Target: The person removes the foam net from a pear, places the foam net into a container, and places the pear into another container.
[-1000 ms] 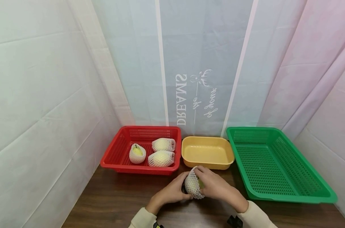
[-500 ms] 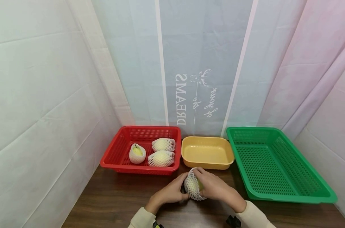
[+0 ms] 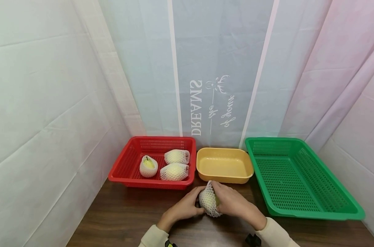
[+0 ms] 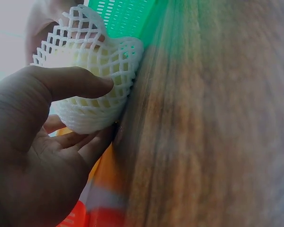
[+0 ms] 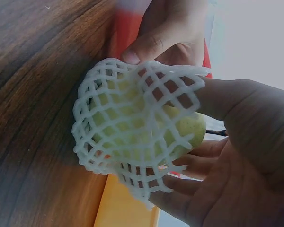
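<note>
A greenish-yellow pear [image 5: 189, 125], its dark stem toward my right palm, sits in a white foam net sleeve [image 3: 208, 201] just above or on the table, in front of the yellow tray. My left hand [image 3: 184, 208] grips the sleeved pear from the left; its thumb presses the net in the left wrist view, with fingers curled beneath. On the other side my right hand [image 3: 234, 203] holds the pear at the sleeve's opening. In the right wrist view its thumb lies behind the net's loose edge and its fingers curl round the pear's far side, partly hidden.
A red basket [image 3: 122, 175] at the left holds three net-sleeved pears, one upright [image 3: 149, 166] and two lying down [image 3: 174, 171]. Beside it stands the yellow tray [image 3: 225, 164], then a large green basket [image 3: 290, 185] at the right. Curtains hang behind the brown table [image 3: 122, 216].
The sleeved pear and both hands have shifted slightly left over the last second. Both hands keep their hold, and the baskets have not moved.
</note>
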Demonstrator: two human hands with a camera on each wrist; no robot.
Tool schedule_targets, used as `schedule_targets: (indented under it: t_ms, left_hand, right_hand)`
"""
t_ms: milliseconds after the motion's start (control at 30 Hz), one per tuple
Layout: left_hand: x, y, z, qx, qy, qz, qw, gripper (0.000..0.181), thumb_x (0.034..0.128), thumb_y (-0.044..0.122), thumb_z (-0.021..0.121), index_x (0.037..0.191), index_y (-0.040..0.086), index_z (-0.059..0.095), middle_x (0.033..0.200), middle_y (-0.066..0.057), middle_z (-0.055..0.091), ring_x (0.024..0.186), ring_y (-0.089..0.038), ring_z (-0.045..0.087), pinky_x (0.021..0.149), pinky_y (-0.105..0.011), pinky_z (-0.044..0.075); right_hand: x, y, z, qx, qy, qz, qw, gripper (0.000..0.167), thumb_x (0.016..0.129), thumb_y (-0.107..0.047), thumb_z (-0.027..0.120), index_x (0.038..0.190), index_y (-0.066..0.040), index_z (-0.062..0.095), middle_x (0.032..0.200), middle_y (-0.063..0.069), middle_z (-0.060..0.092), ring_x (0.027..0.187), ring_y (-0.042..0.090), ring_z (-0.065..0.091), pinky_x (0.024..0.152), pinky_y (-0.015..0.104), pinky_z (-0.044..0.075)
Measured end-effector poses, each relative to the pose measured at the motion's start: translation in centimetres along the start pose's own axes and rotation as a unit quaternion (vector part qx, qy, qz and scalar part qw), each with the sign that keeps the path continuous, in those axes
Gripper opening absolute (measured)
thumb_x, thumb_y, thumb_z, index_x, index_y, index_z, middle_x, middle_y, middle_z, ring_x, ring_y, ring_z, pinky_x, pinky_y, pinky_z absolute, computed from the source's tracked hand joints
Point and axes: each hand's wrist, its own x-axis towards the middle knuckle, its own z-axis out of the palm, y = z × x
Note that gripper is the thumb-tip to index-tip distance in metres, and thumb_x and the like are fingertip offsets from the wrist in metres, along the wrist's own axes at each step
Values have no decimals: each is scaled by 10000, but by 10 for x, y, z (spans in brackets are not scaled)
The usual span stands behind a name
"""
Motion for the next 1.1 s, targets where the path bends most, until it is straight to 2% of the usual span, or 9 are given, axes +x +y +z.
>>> schedule_targets:
  t_ms: [200,333,500,667,833,1100]
  left_hand:
    - [1,0,0,-78,3,78,9999,799,879,118,821,1579,222,450,1580,5,510,1414,-114,497,1181,-333,436]
    - [1,-1,0,-76,4,77,9999,790,881,117,816,1576,214,452,1579,3,512,1407,-109,504,1174,-330,444]
    - [1,0,0,-118,-12,24,9999,780,884,116,809,1573,215,458,1585,2,508,1415,-112,499,1175,-335,443]
    - [2,0,0,-277,-14,90,9996,768,891,105,807,1568,211,460,1573,11,519,1401,-113,516,1159,-309,456]
    - [3,-1,0,-527,-35,167,9985,744,905,80,791,1560,211,465,1555,11,534,1382,-113,534,1133,-275,471]
    - [4,-2,-1,-562,9,162,9983,696,911,26,761,1536,192,502,1519,-1,576,1338,-88,556,1103,-248,482]
  right_hand:
    - [1,1,1,81,-88,185,9998,852,708,39,874,1464,74,484,1421,262,609,1200,410,670,944,568,573]
    - [1,2,2,145,-141,262,9995,875,719,20,897,1479,71,467,1408,286,624,1197,433,673,933,592,569]
    - [1,5,4,110,10,115,9999,856,694,12,907,1442,44,493,1300,241,677,1074,382,706,820,546,587]
    - [0,5,4,145,179,-31,9997,873,659,-9,900,1441,45,513,1285,214,682,1041,344,706,825,518,591]
    - [0,5,3,57,351,-132,9993,825,668,-78,921,1399,-10,545,1248,156,680,1005,272,685,829,474,585]
    - [0,5,1,166,398,-15,9991,787,675,-111,939,1367,-73,567,1221,124,672,968,211,657,770,407,573]
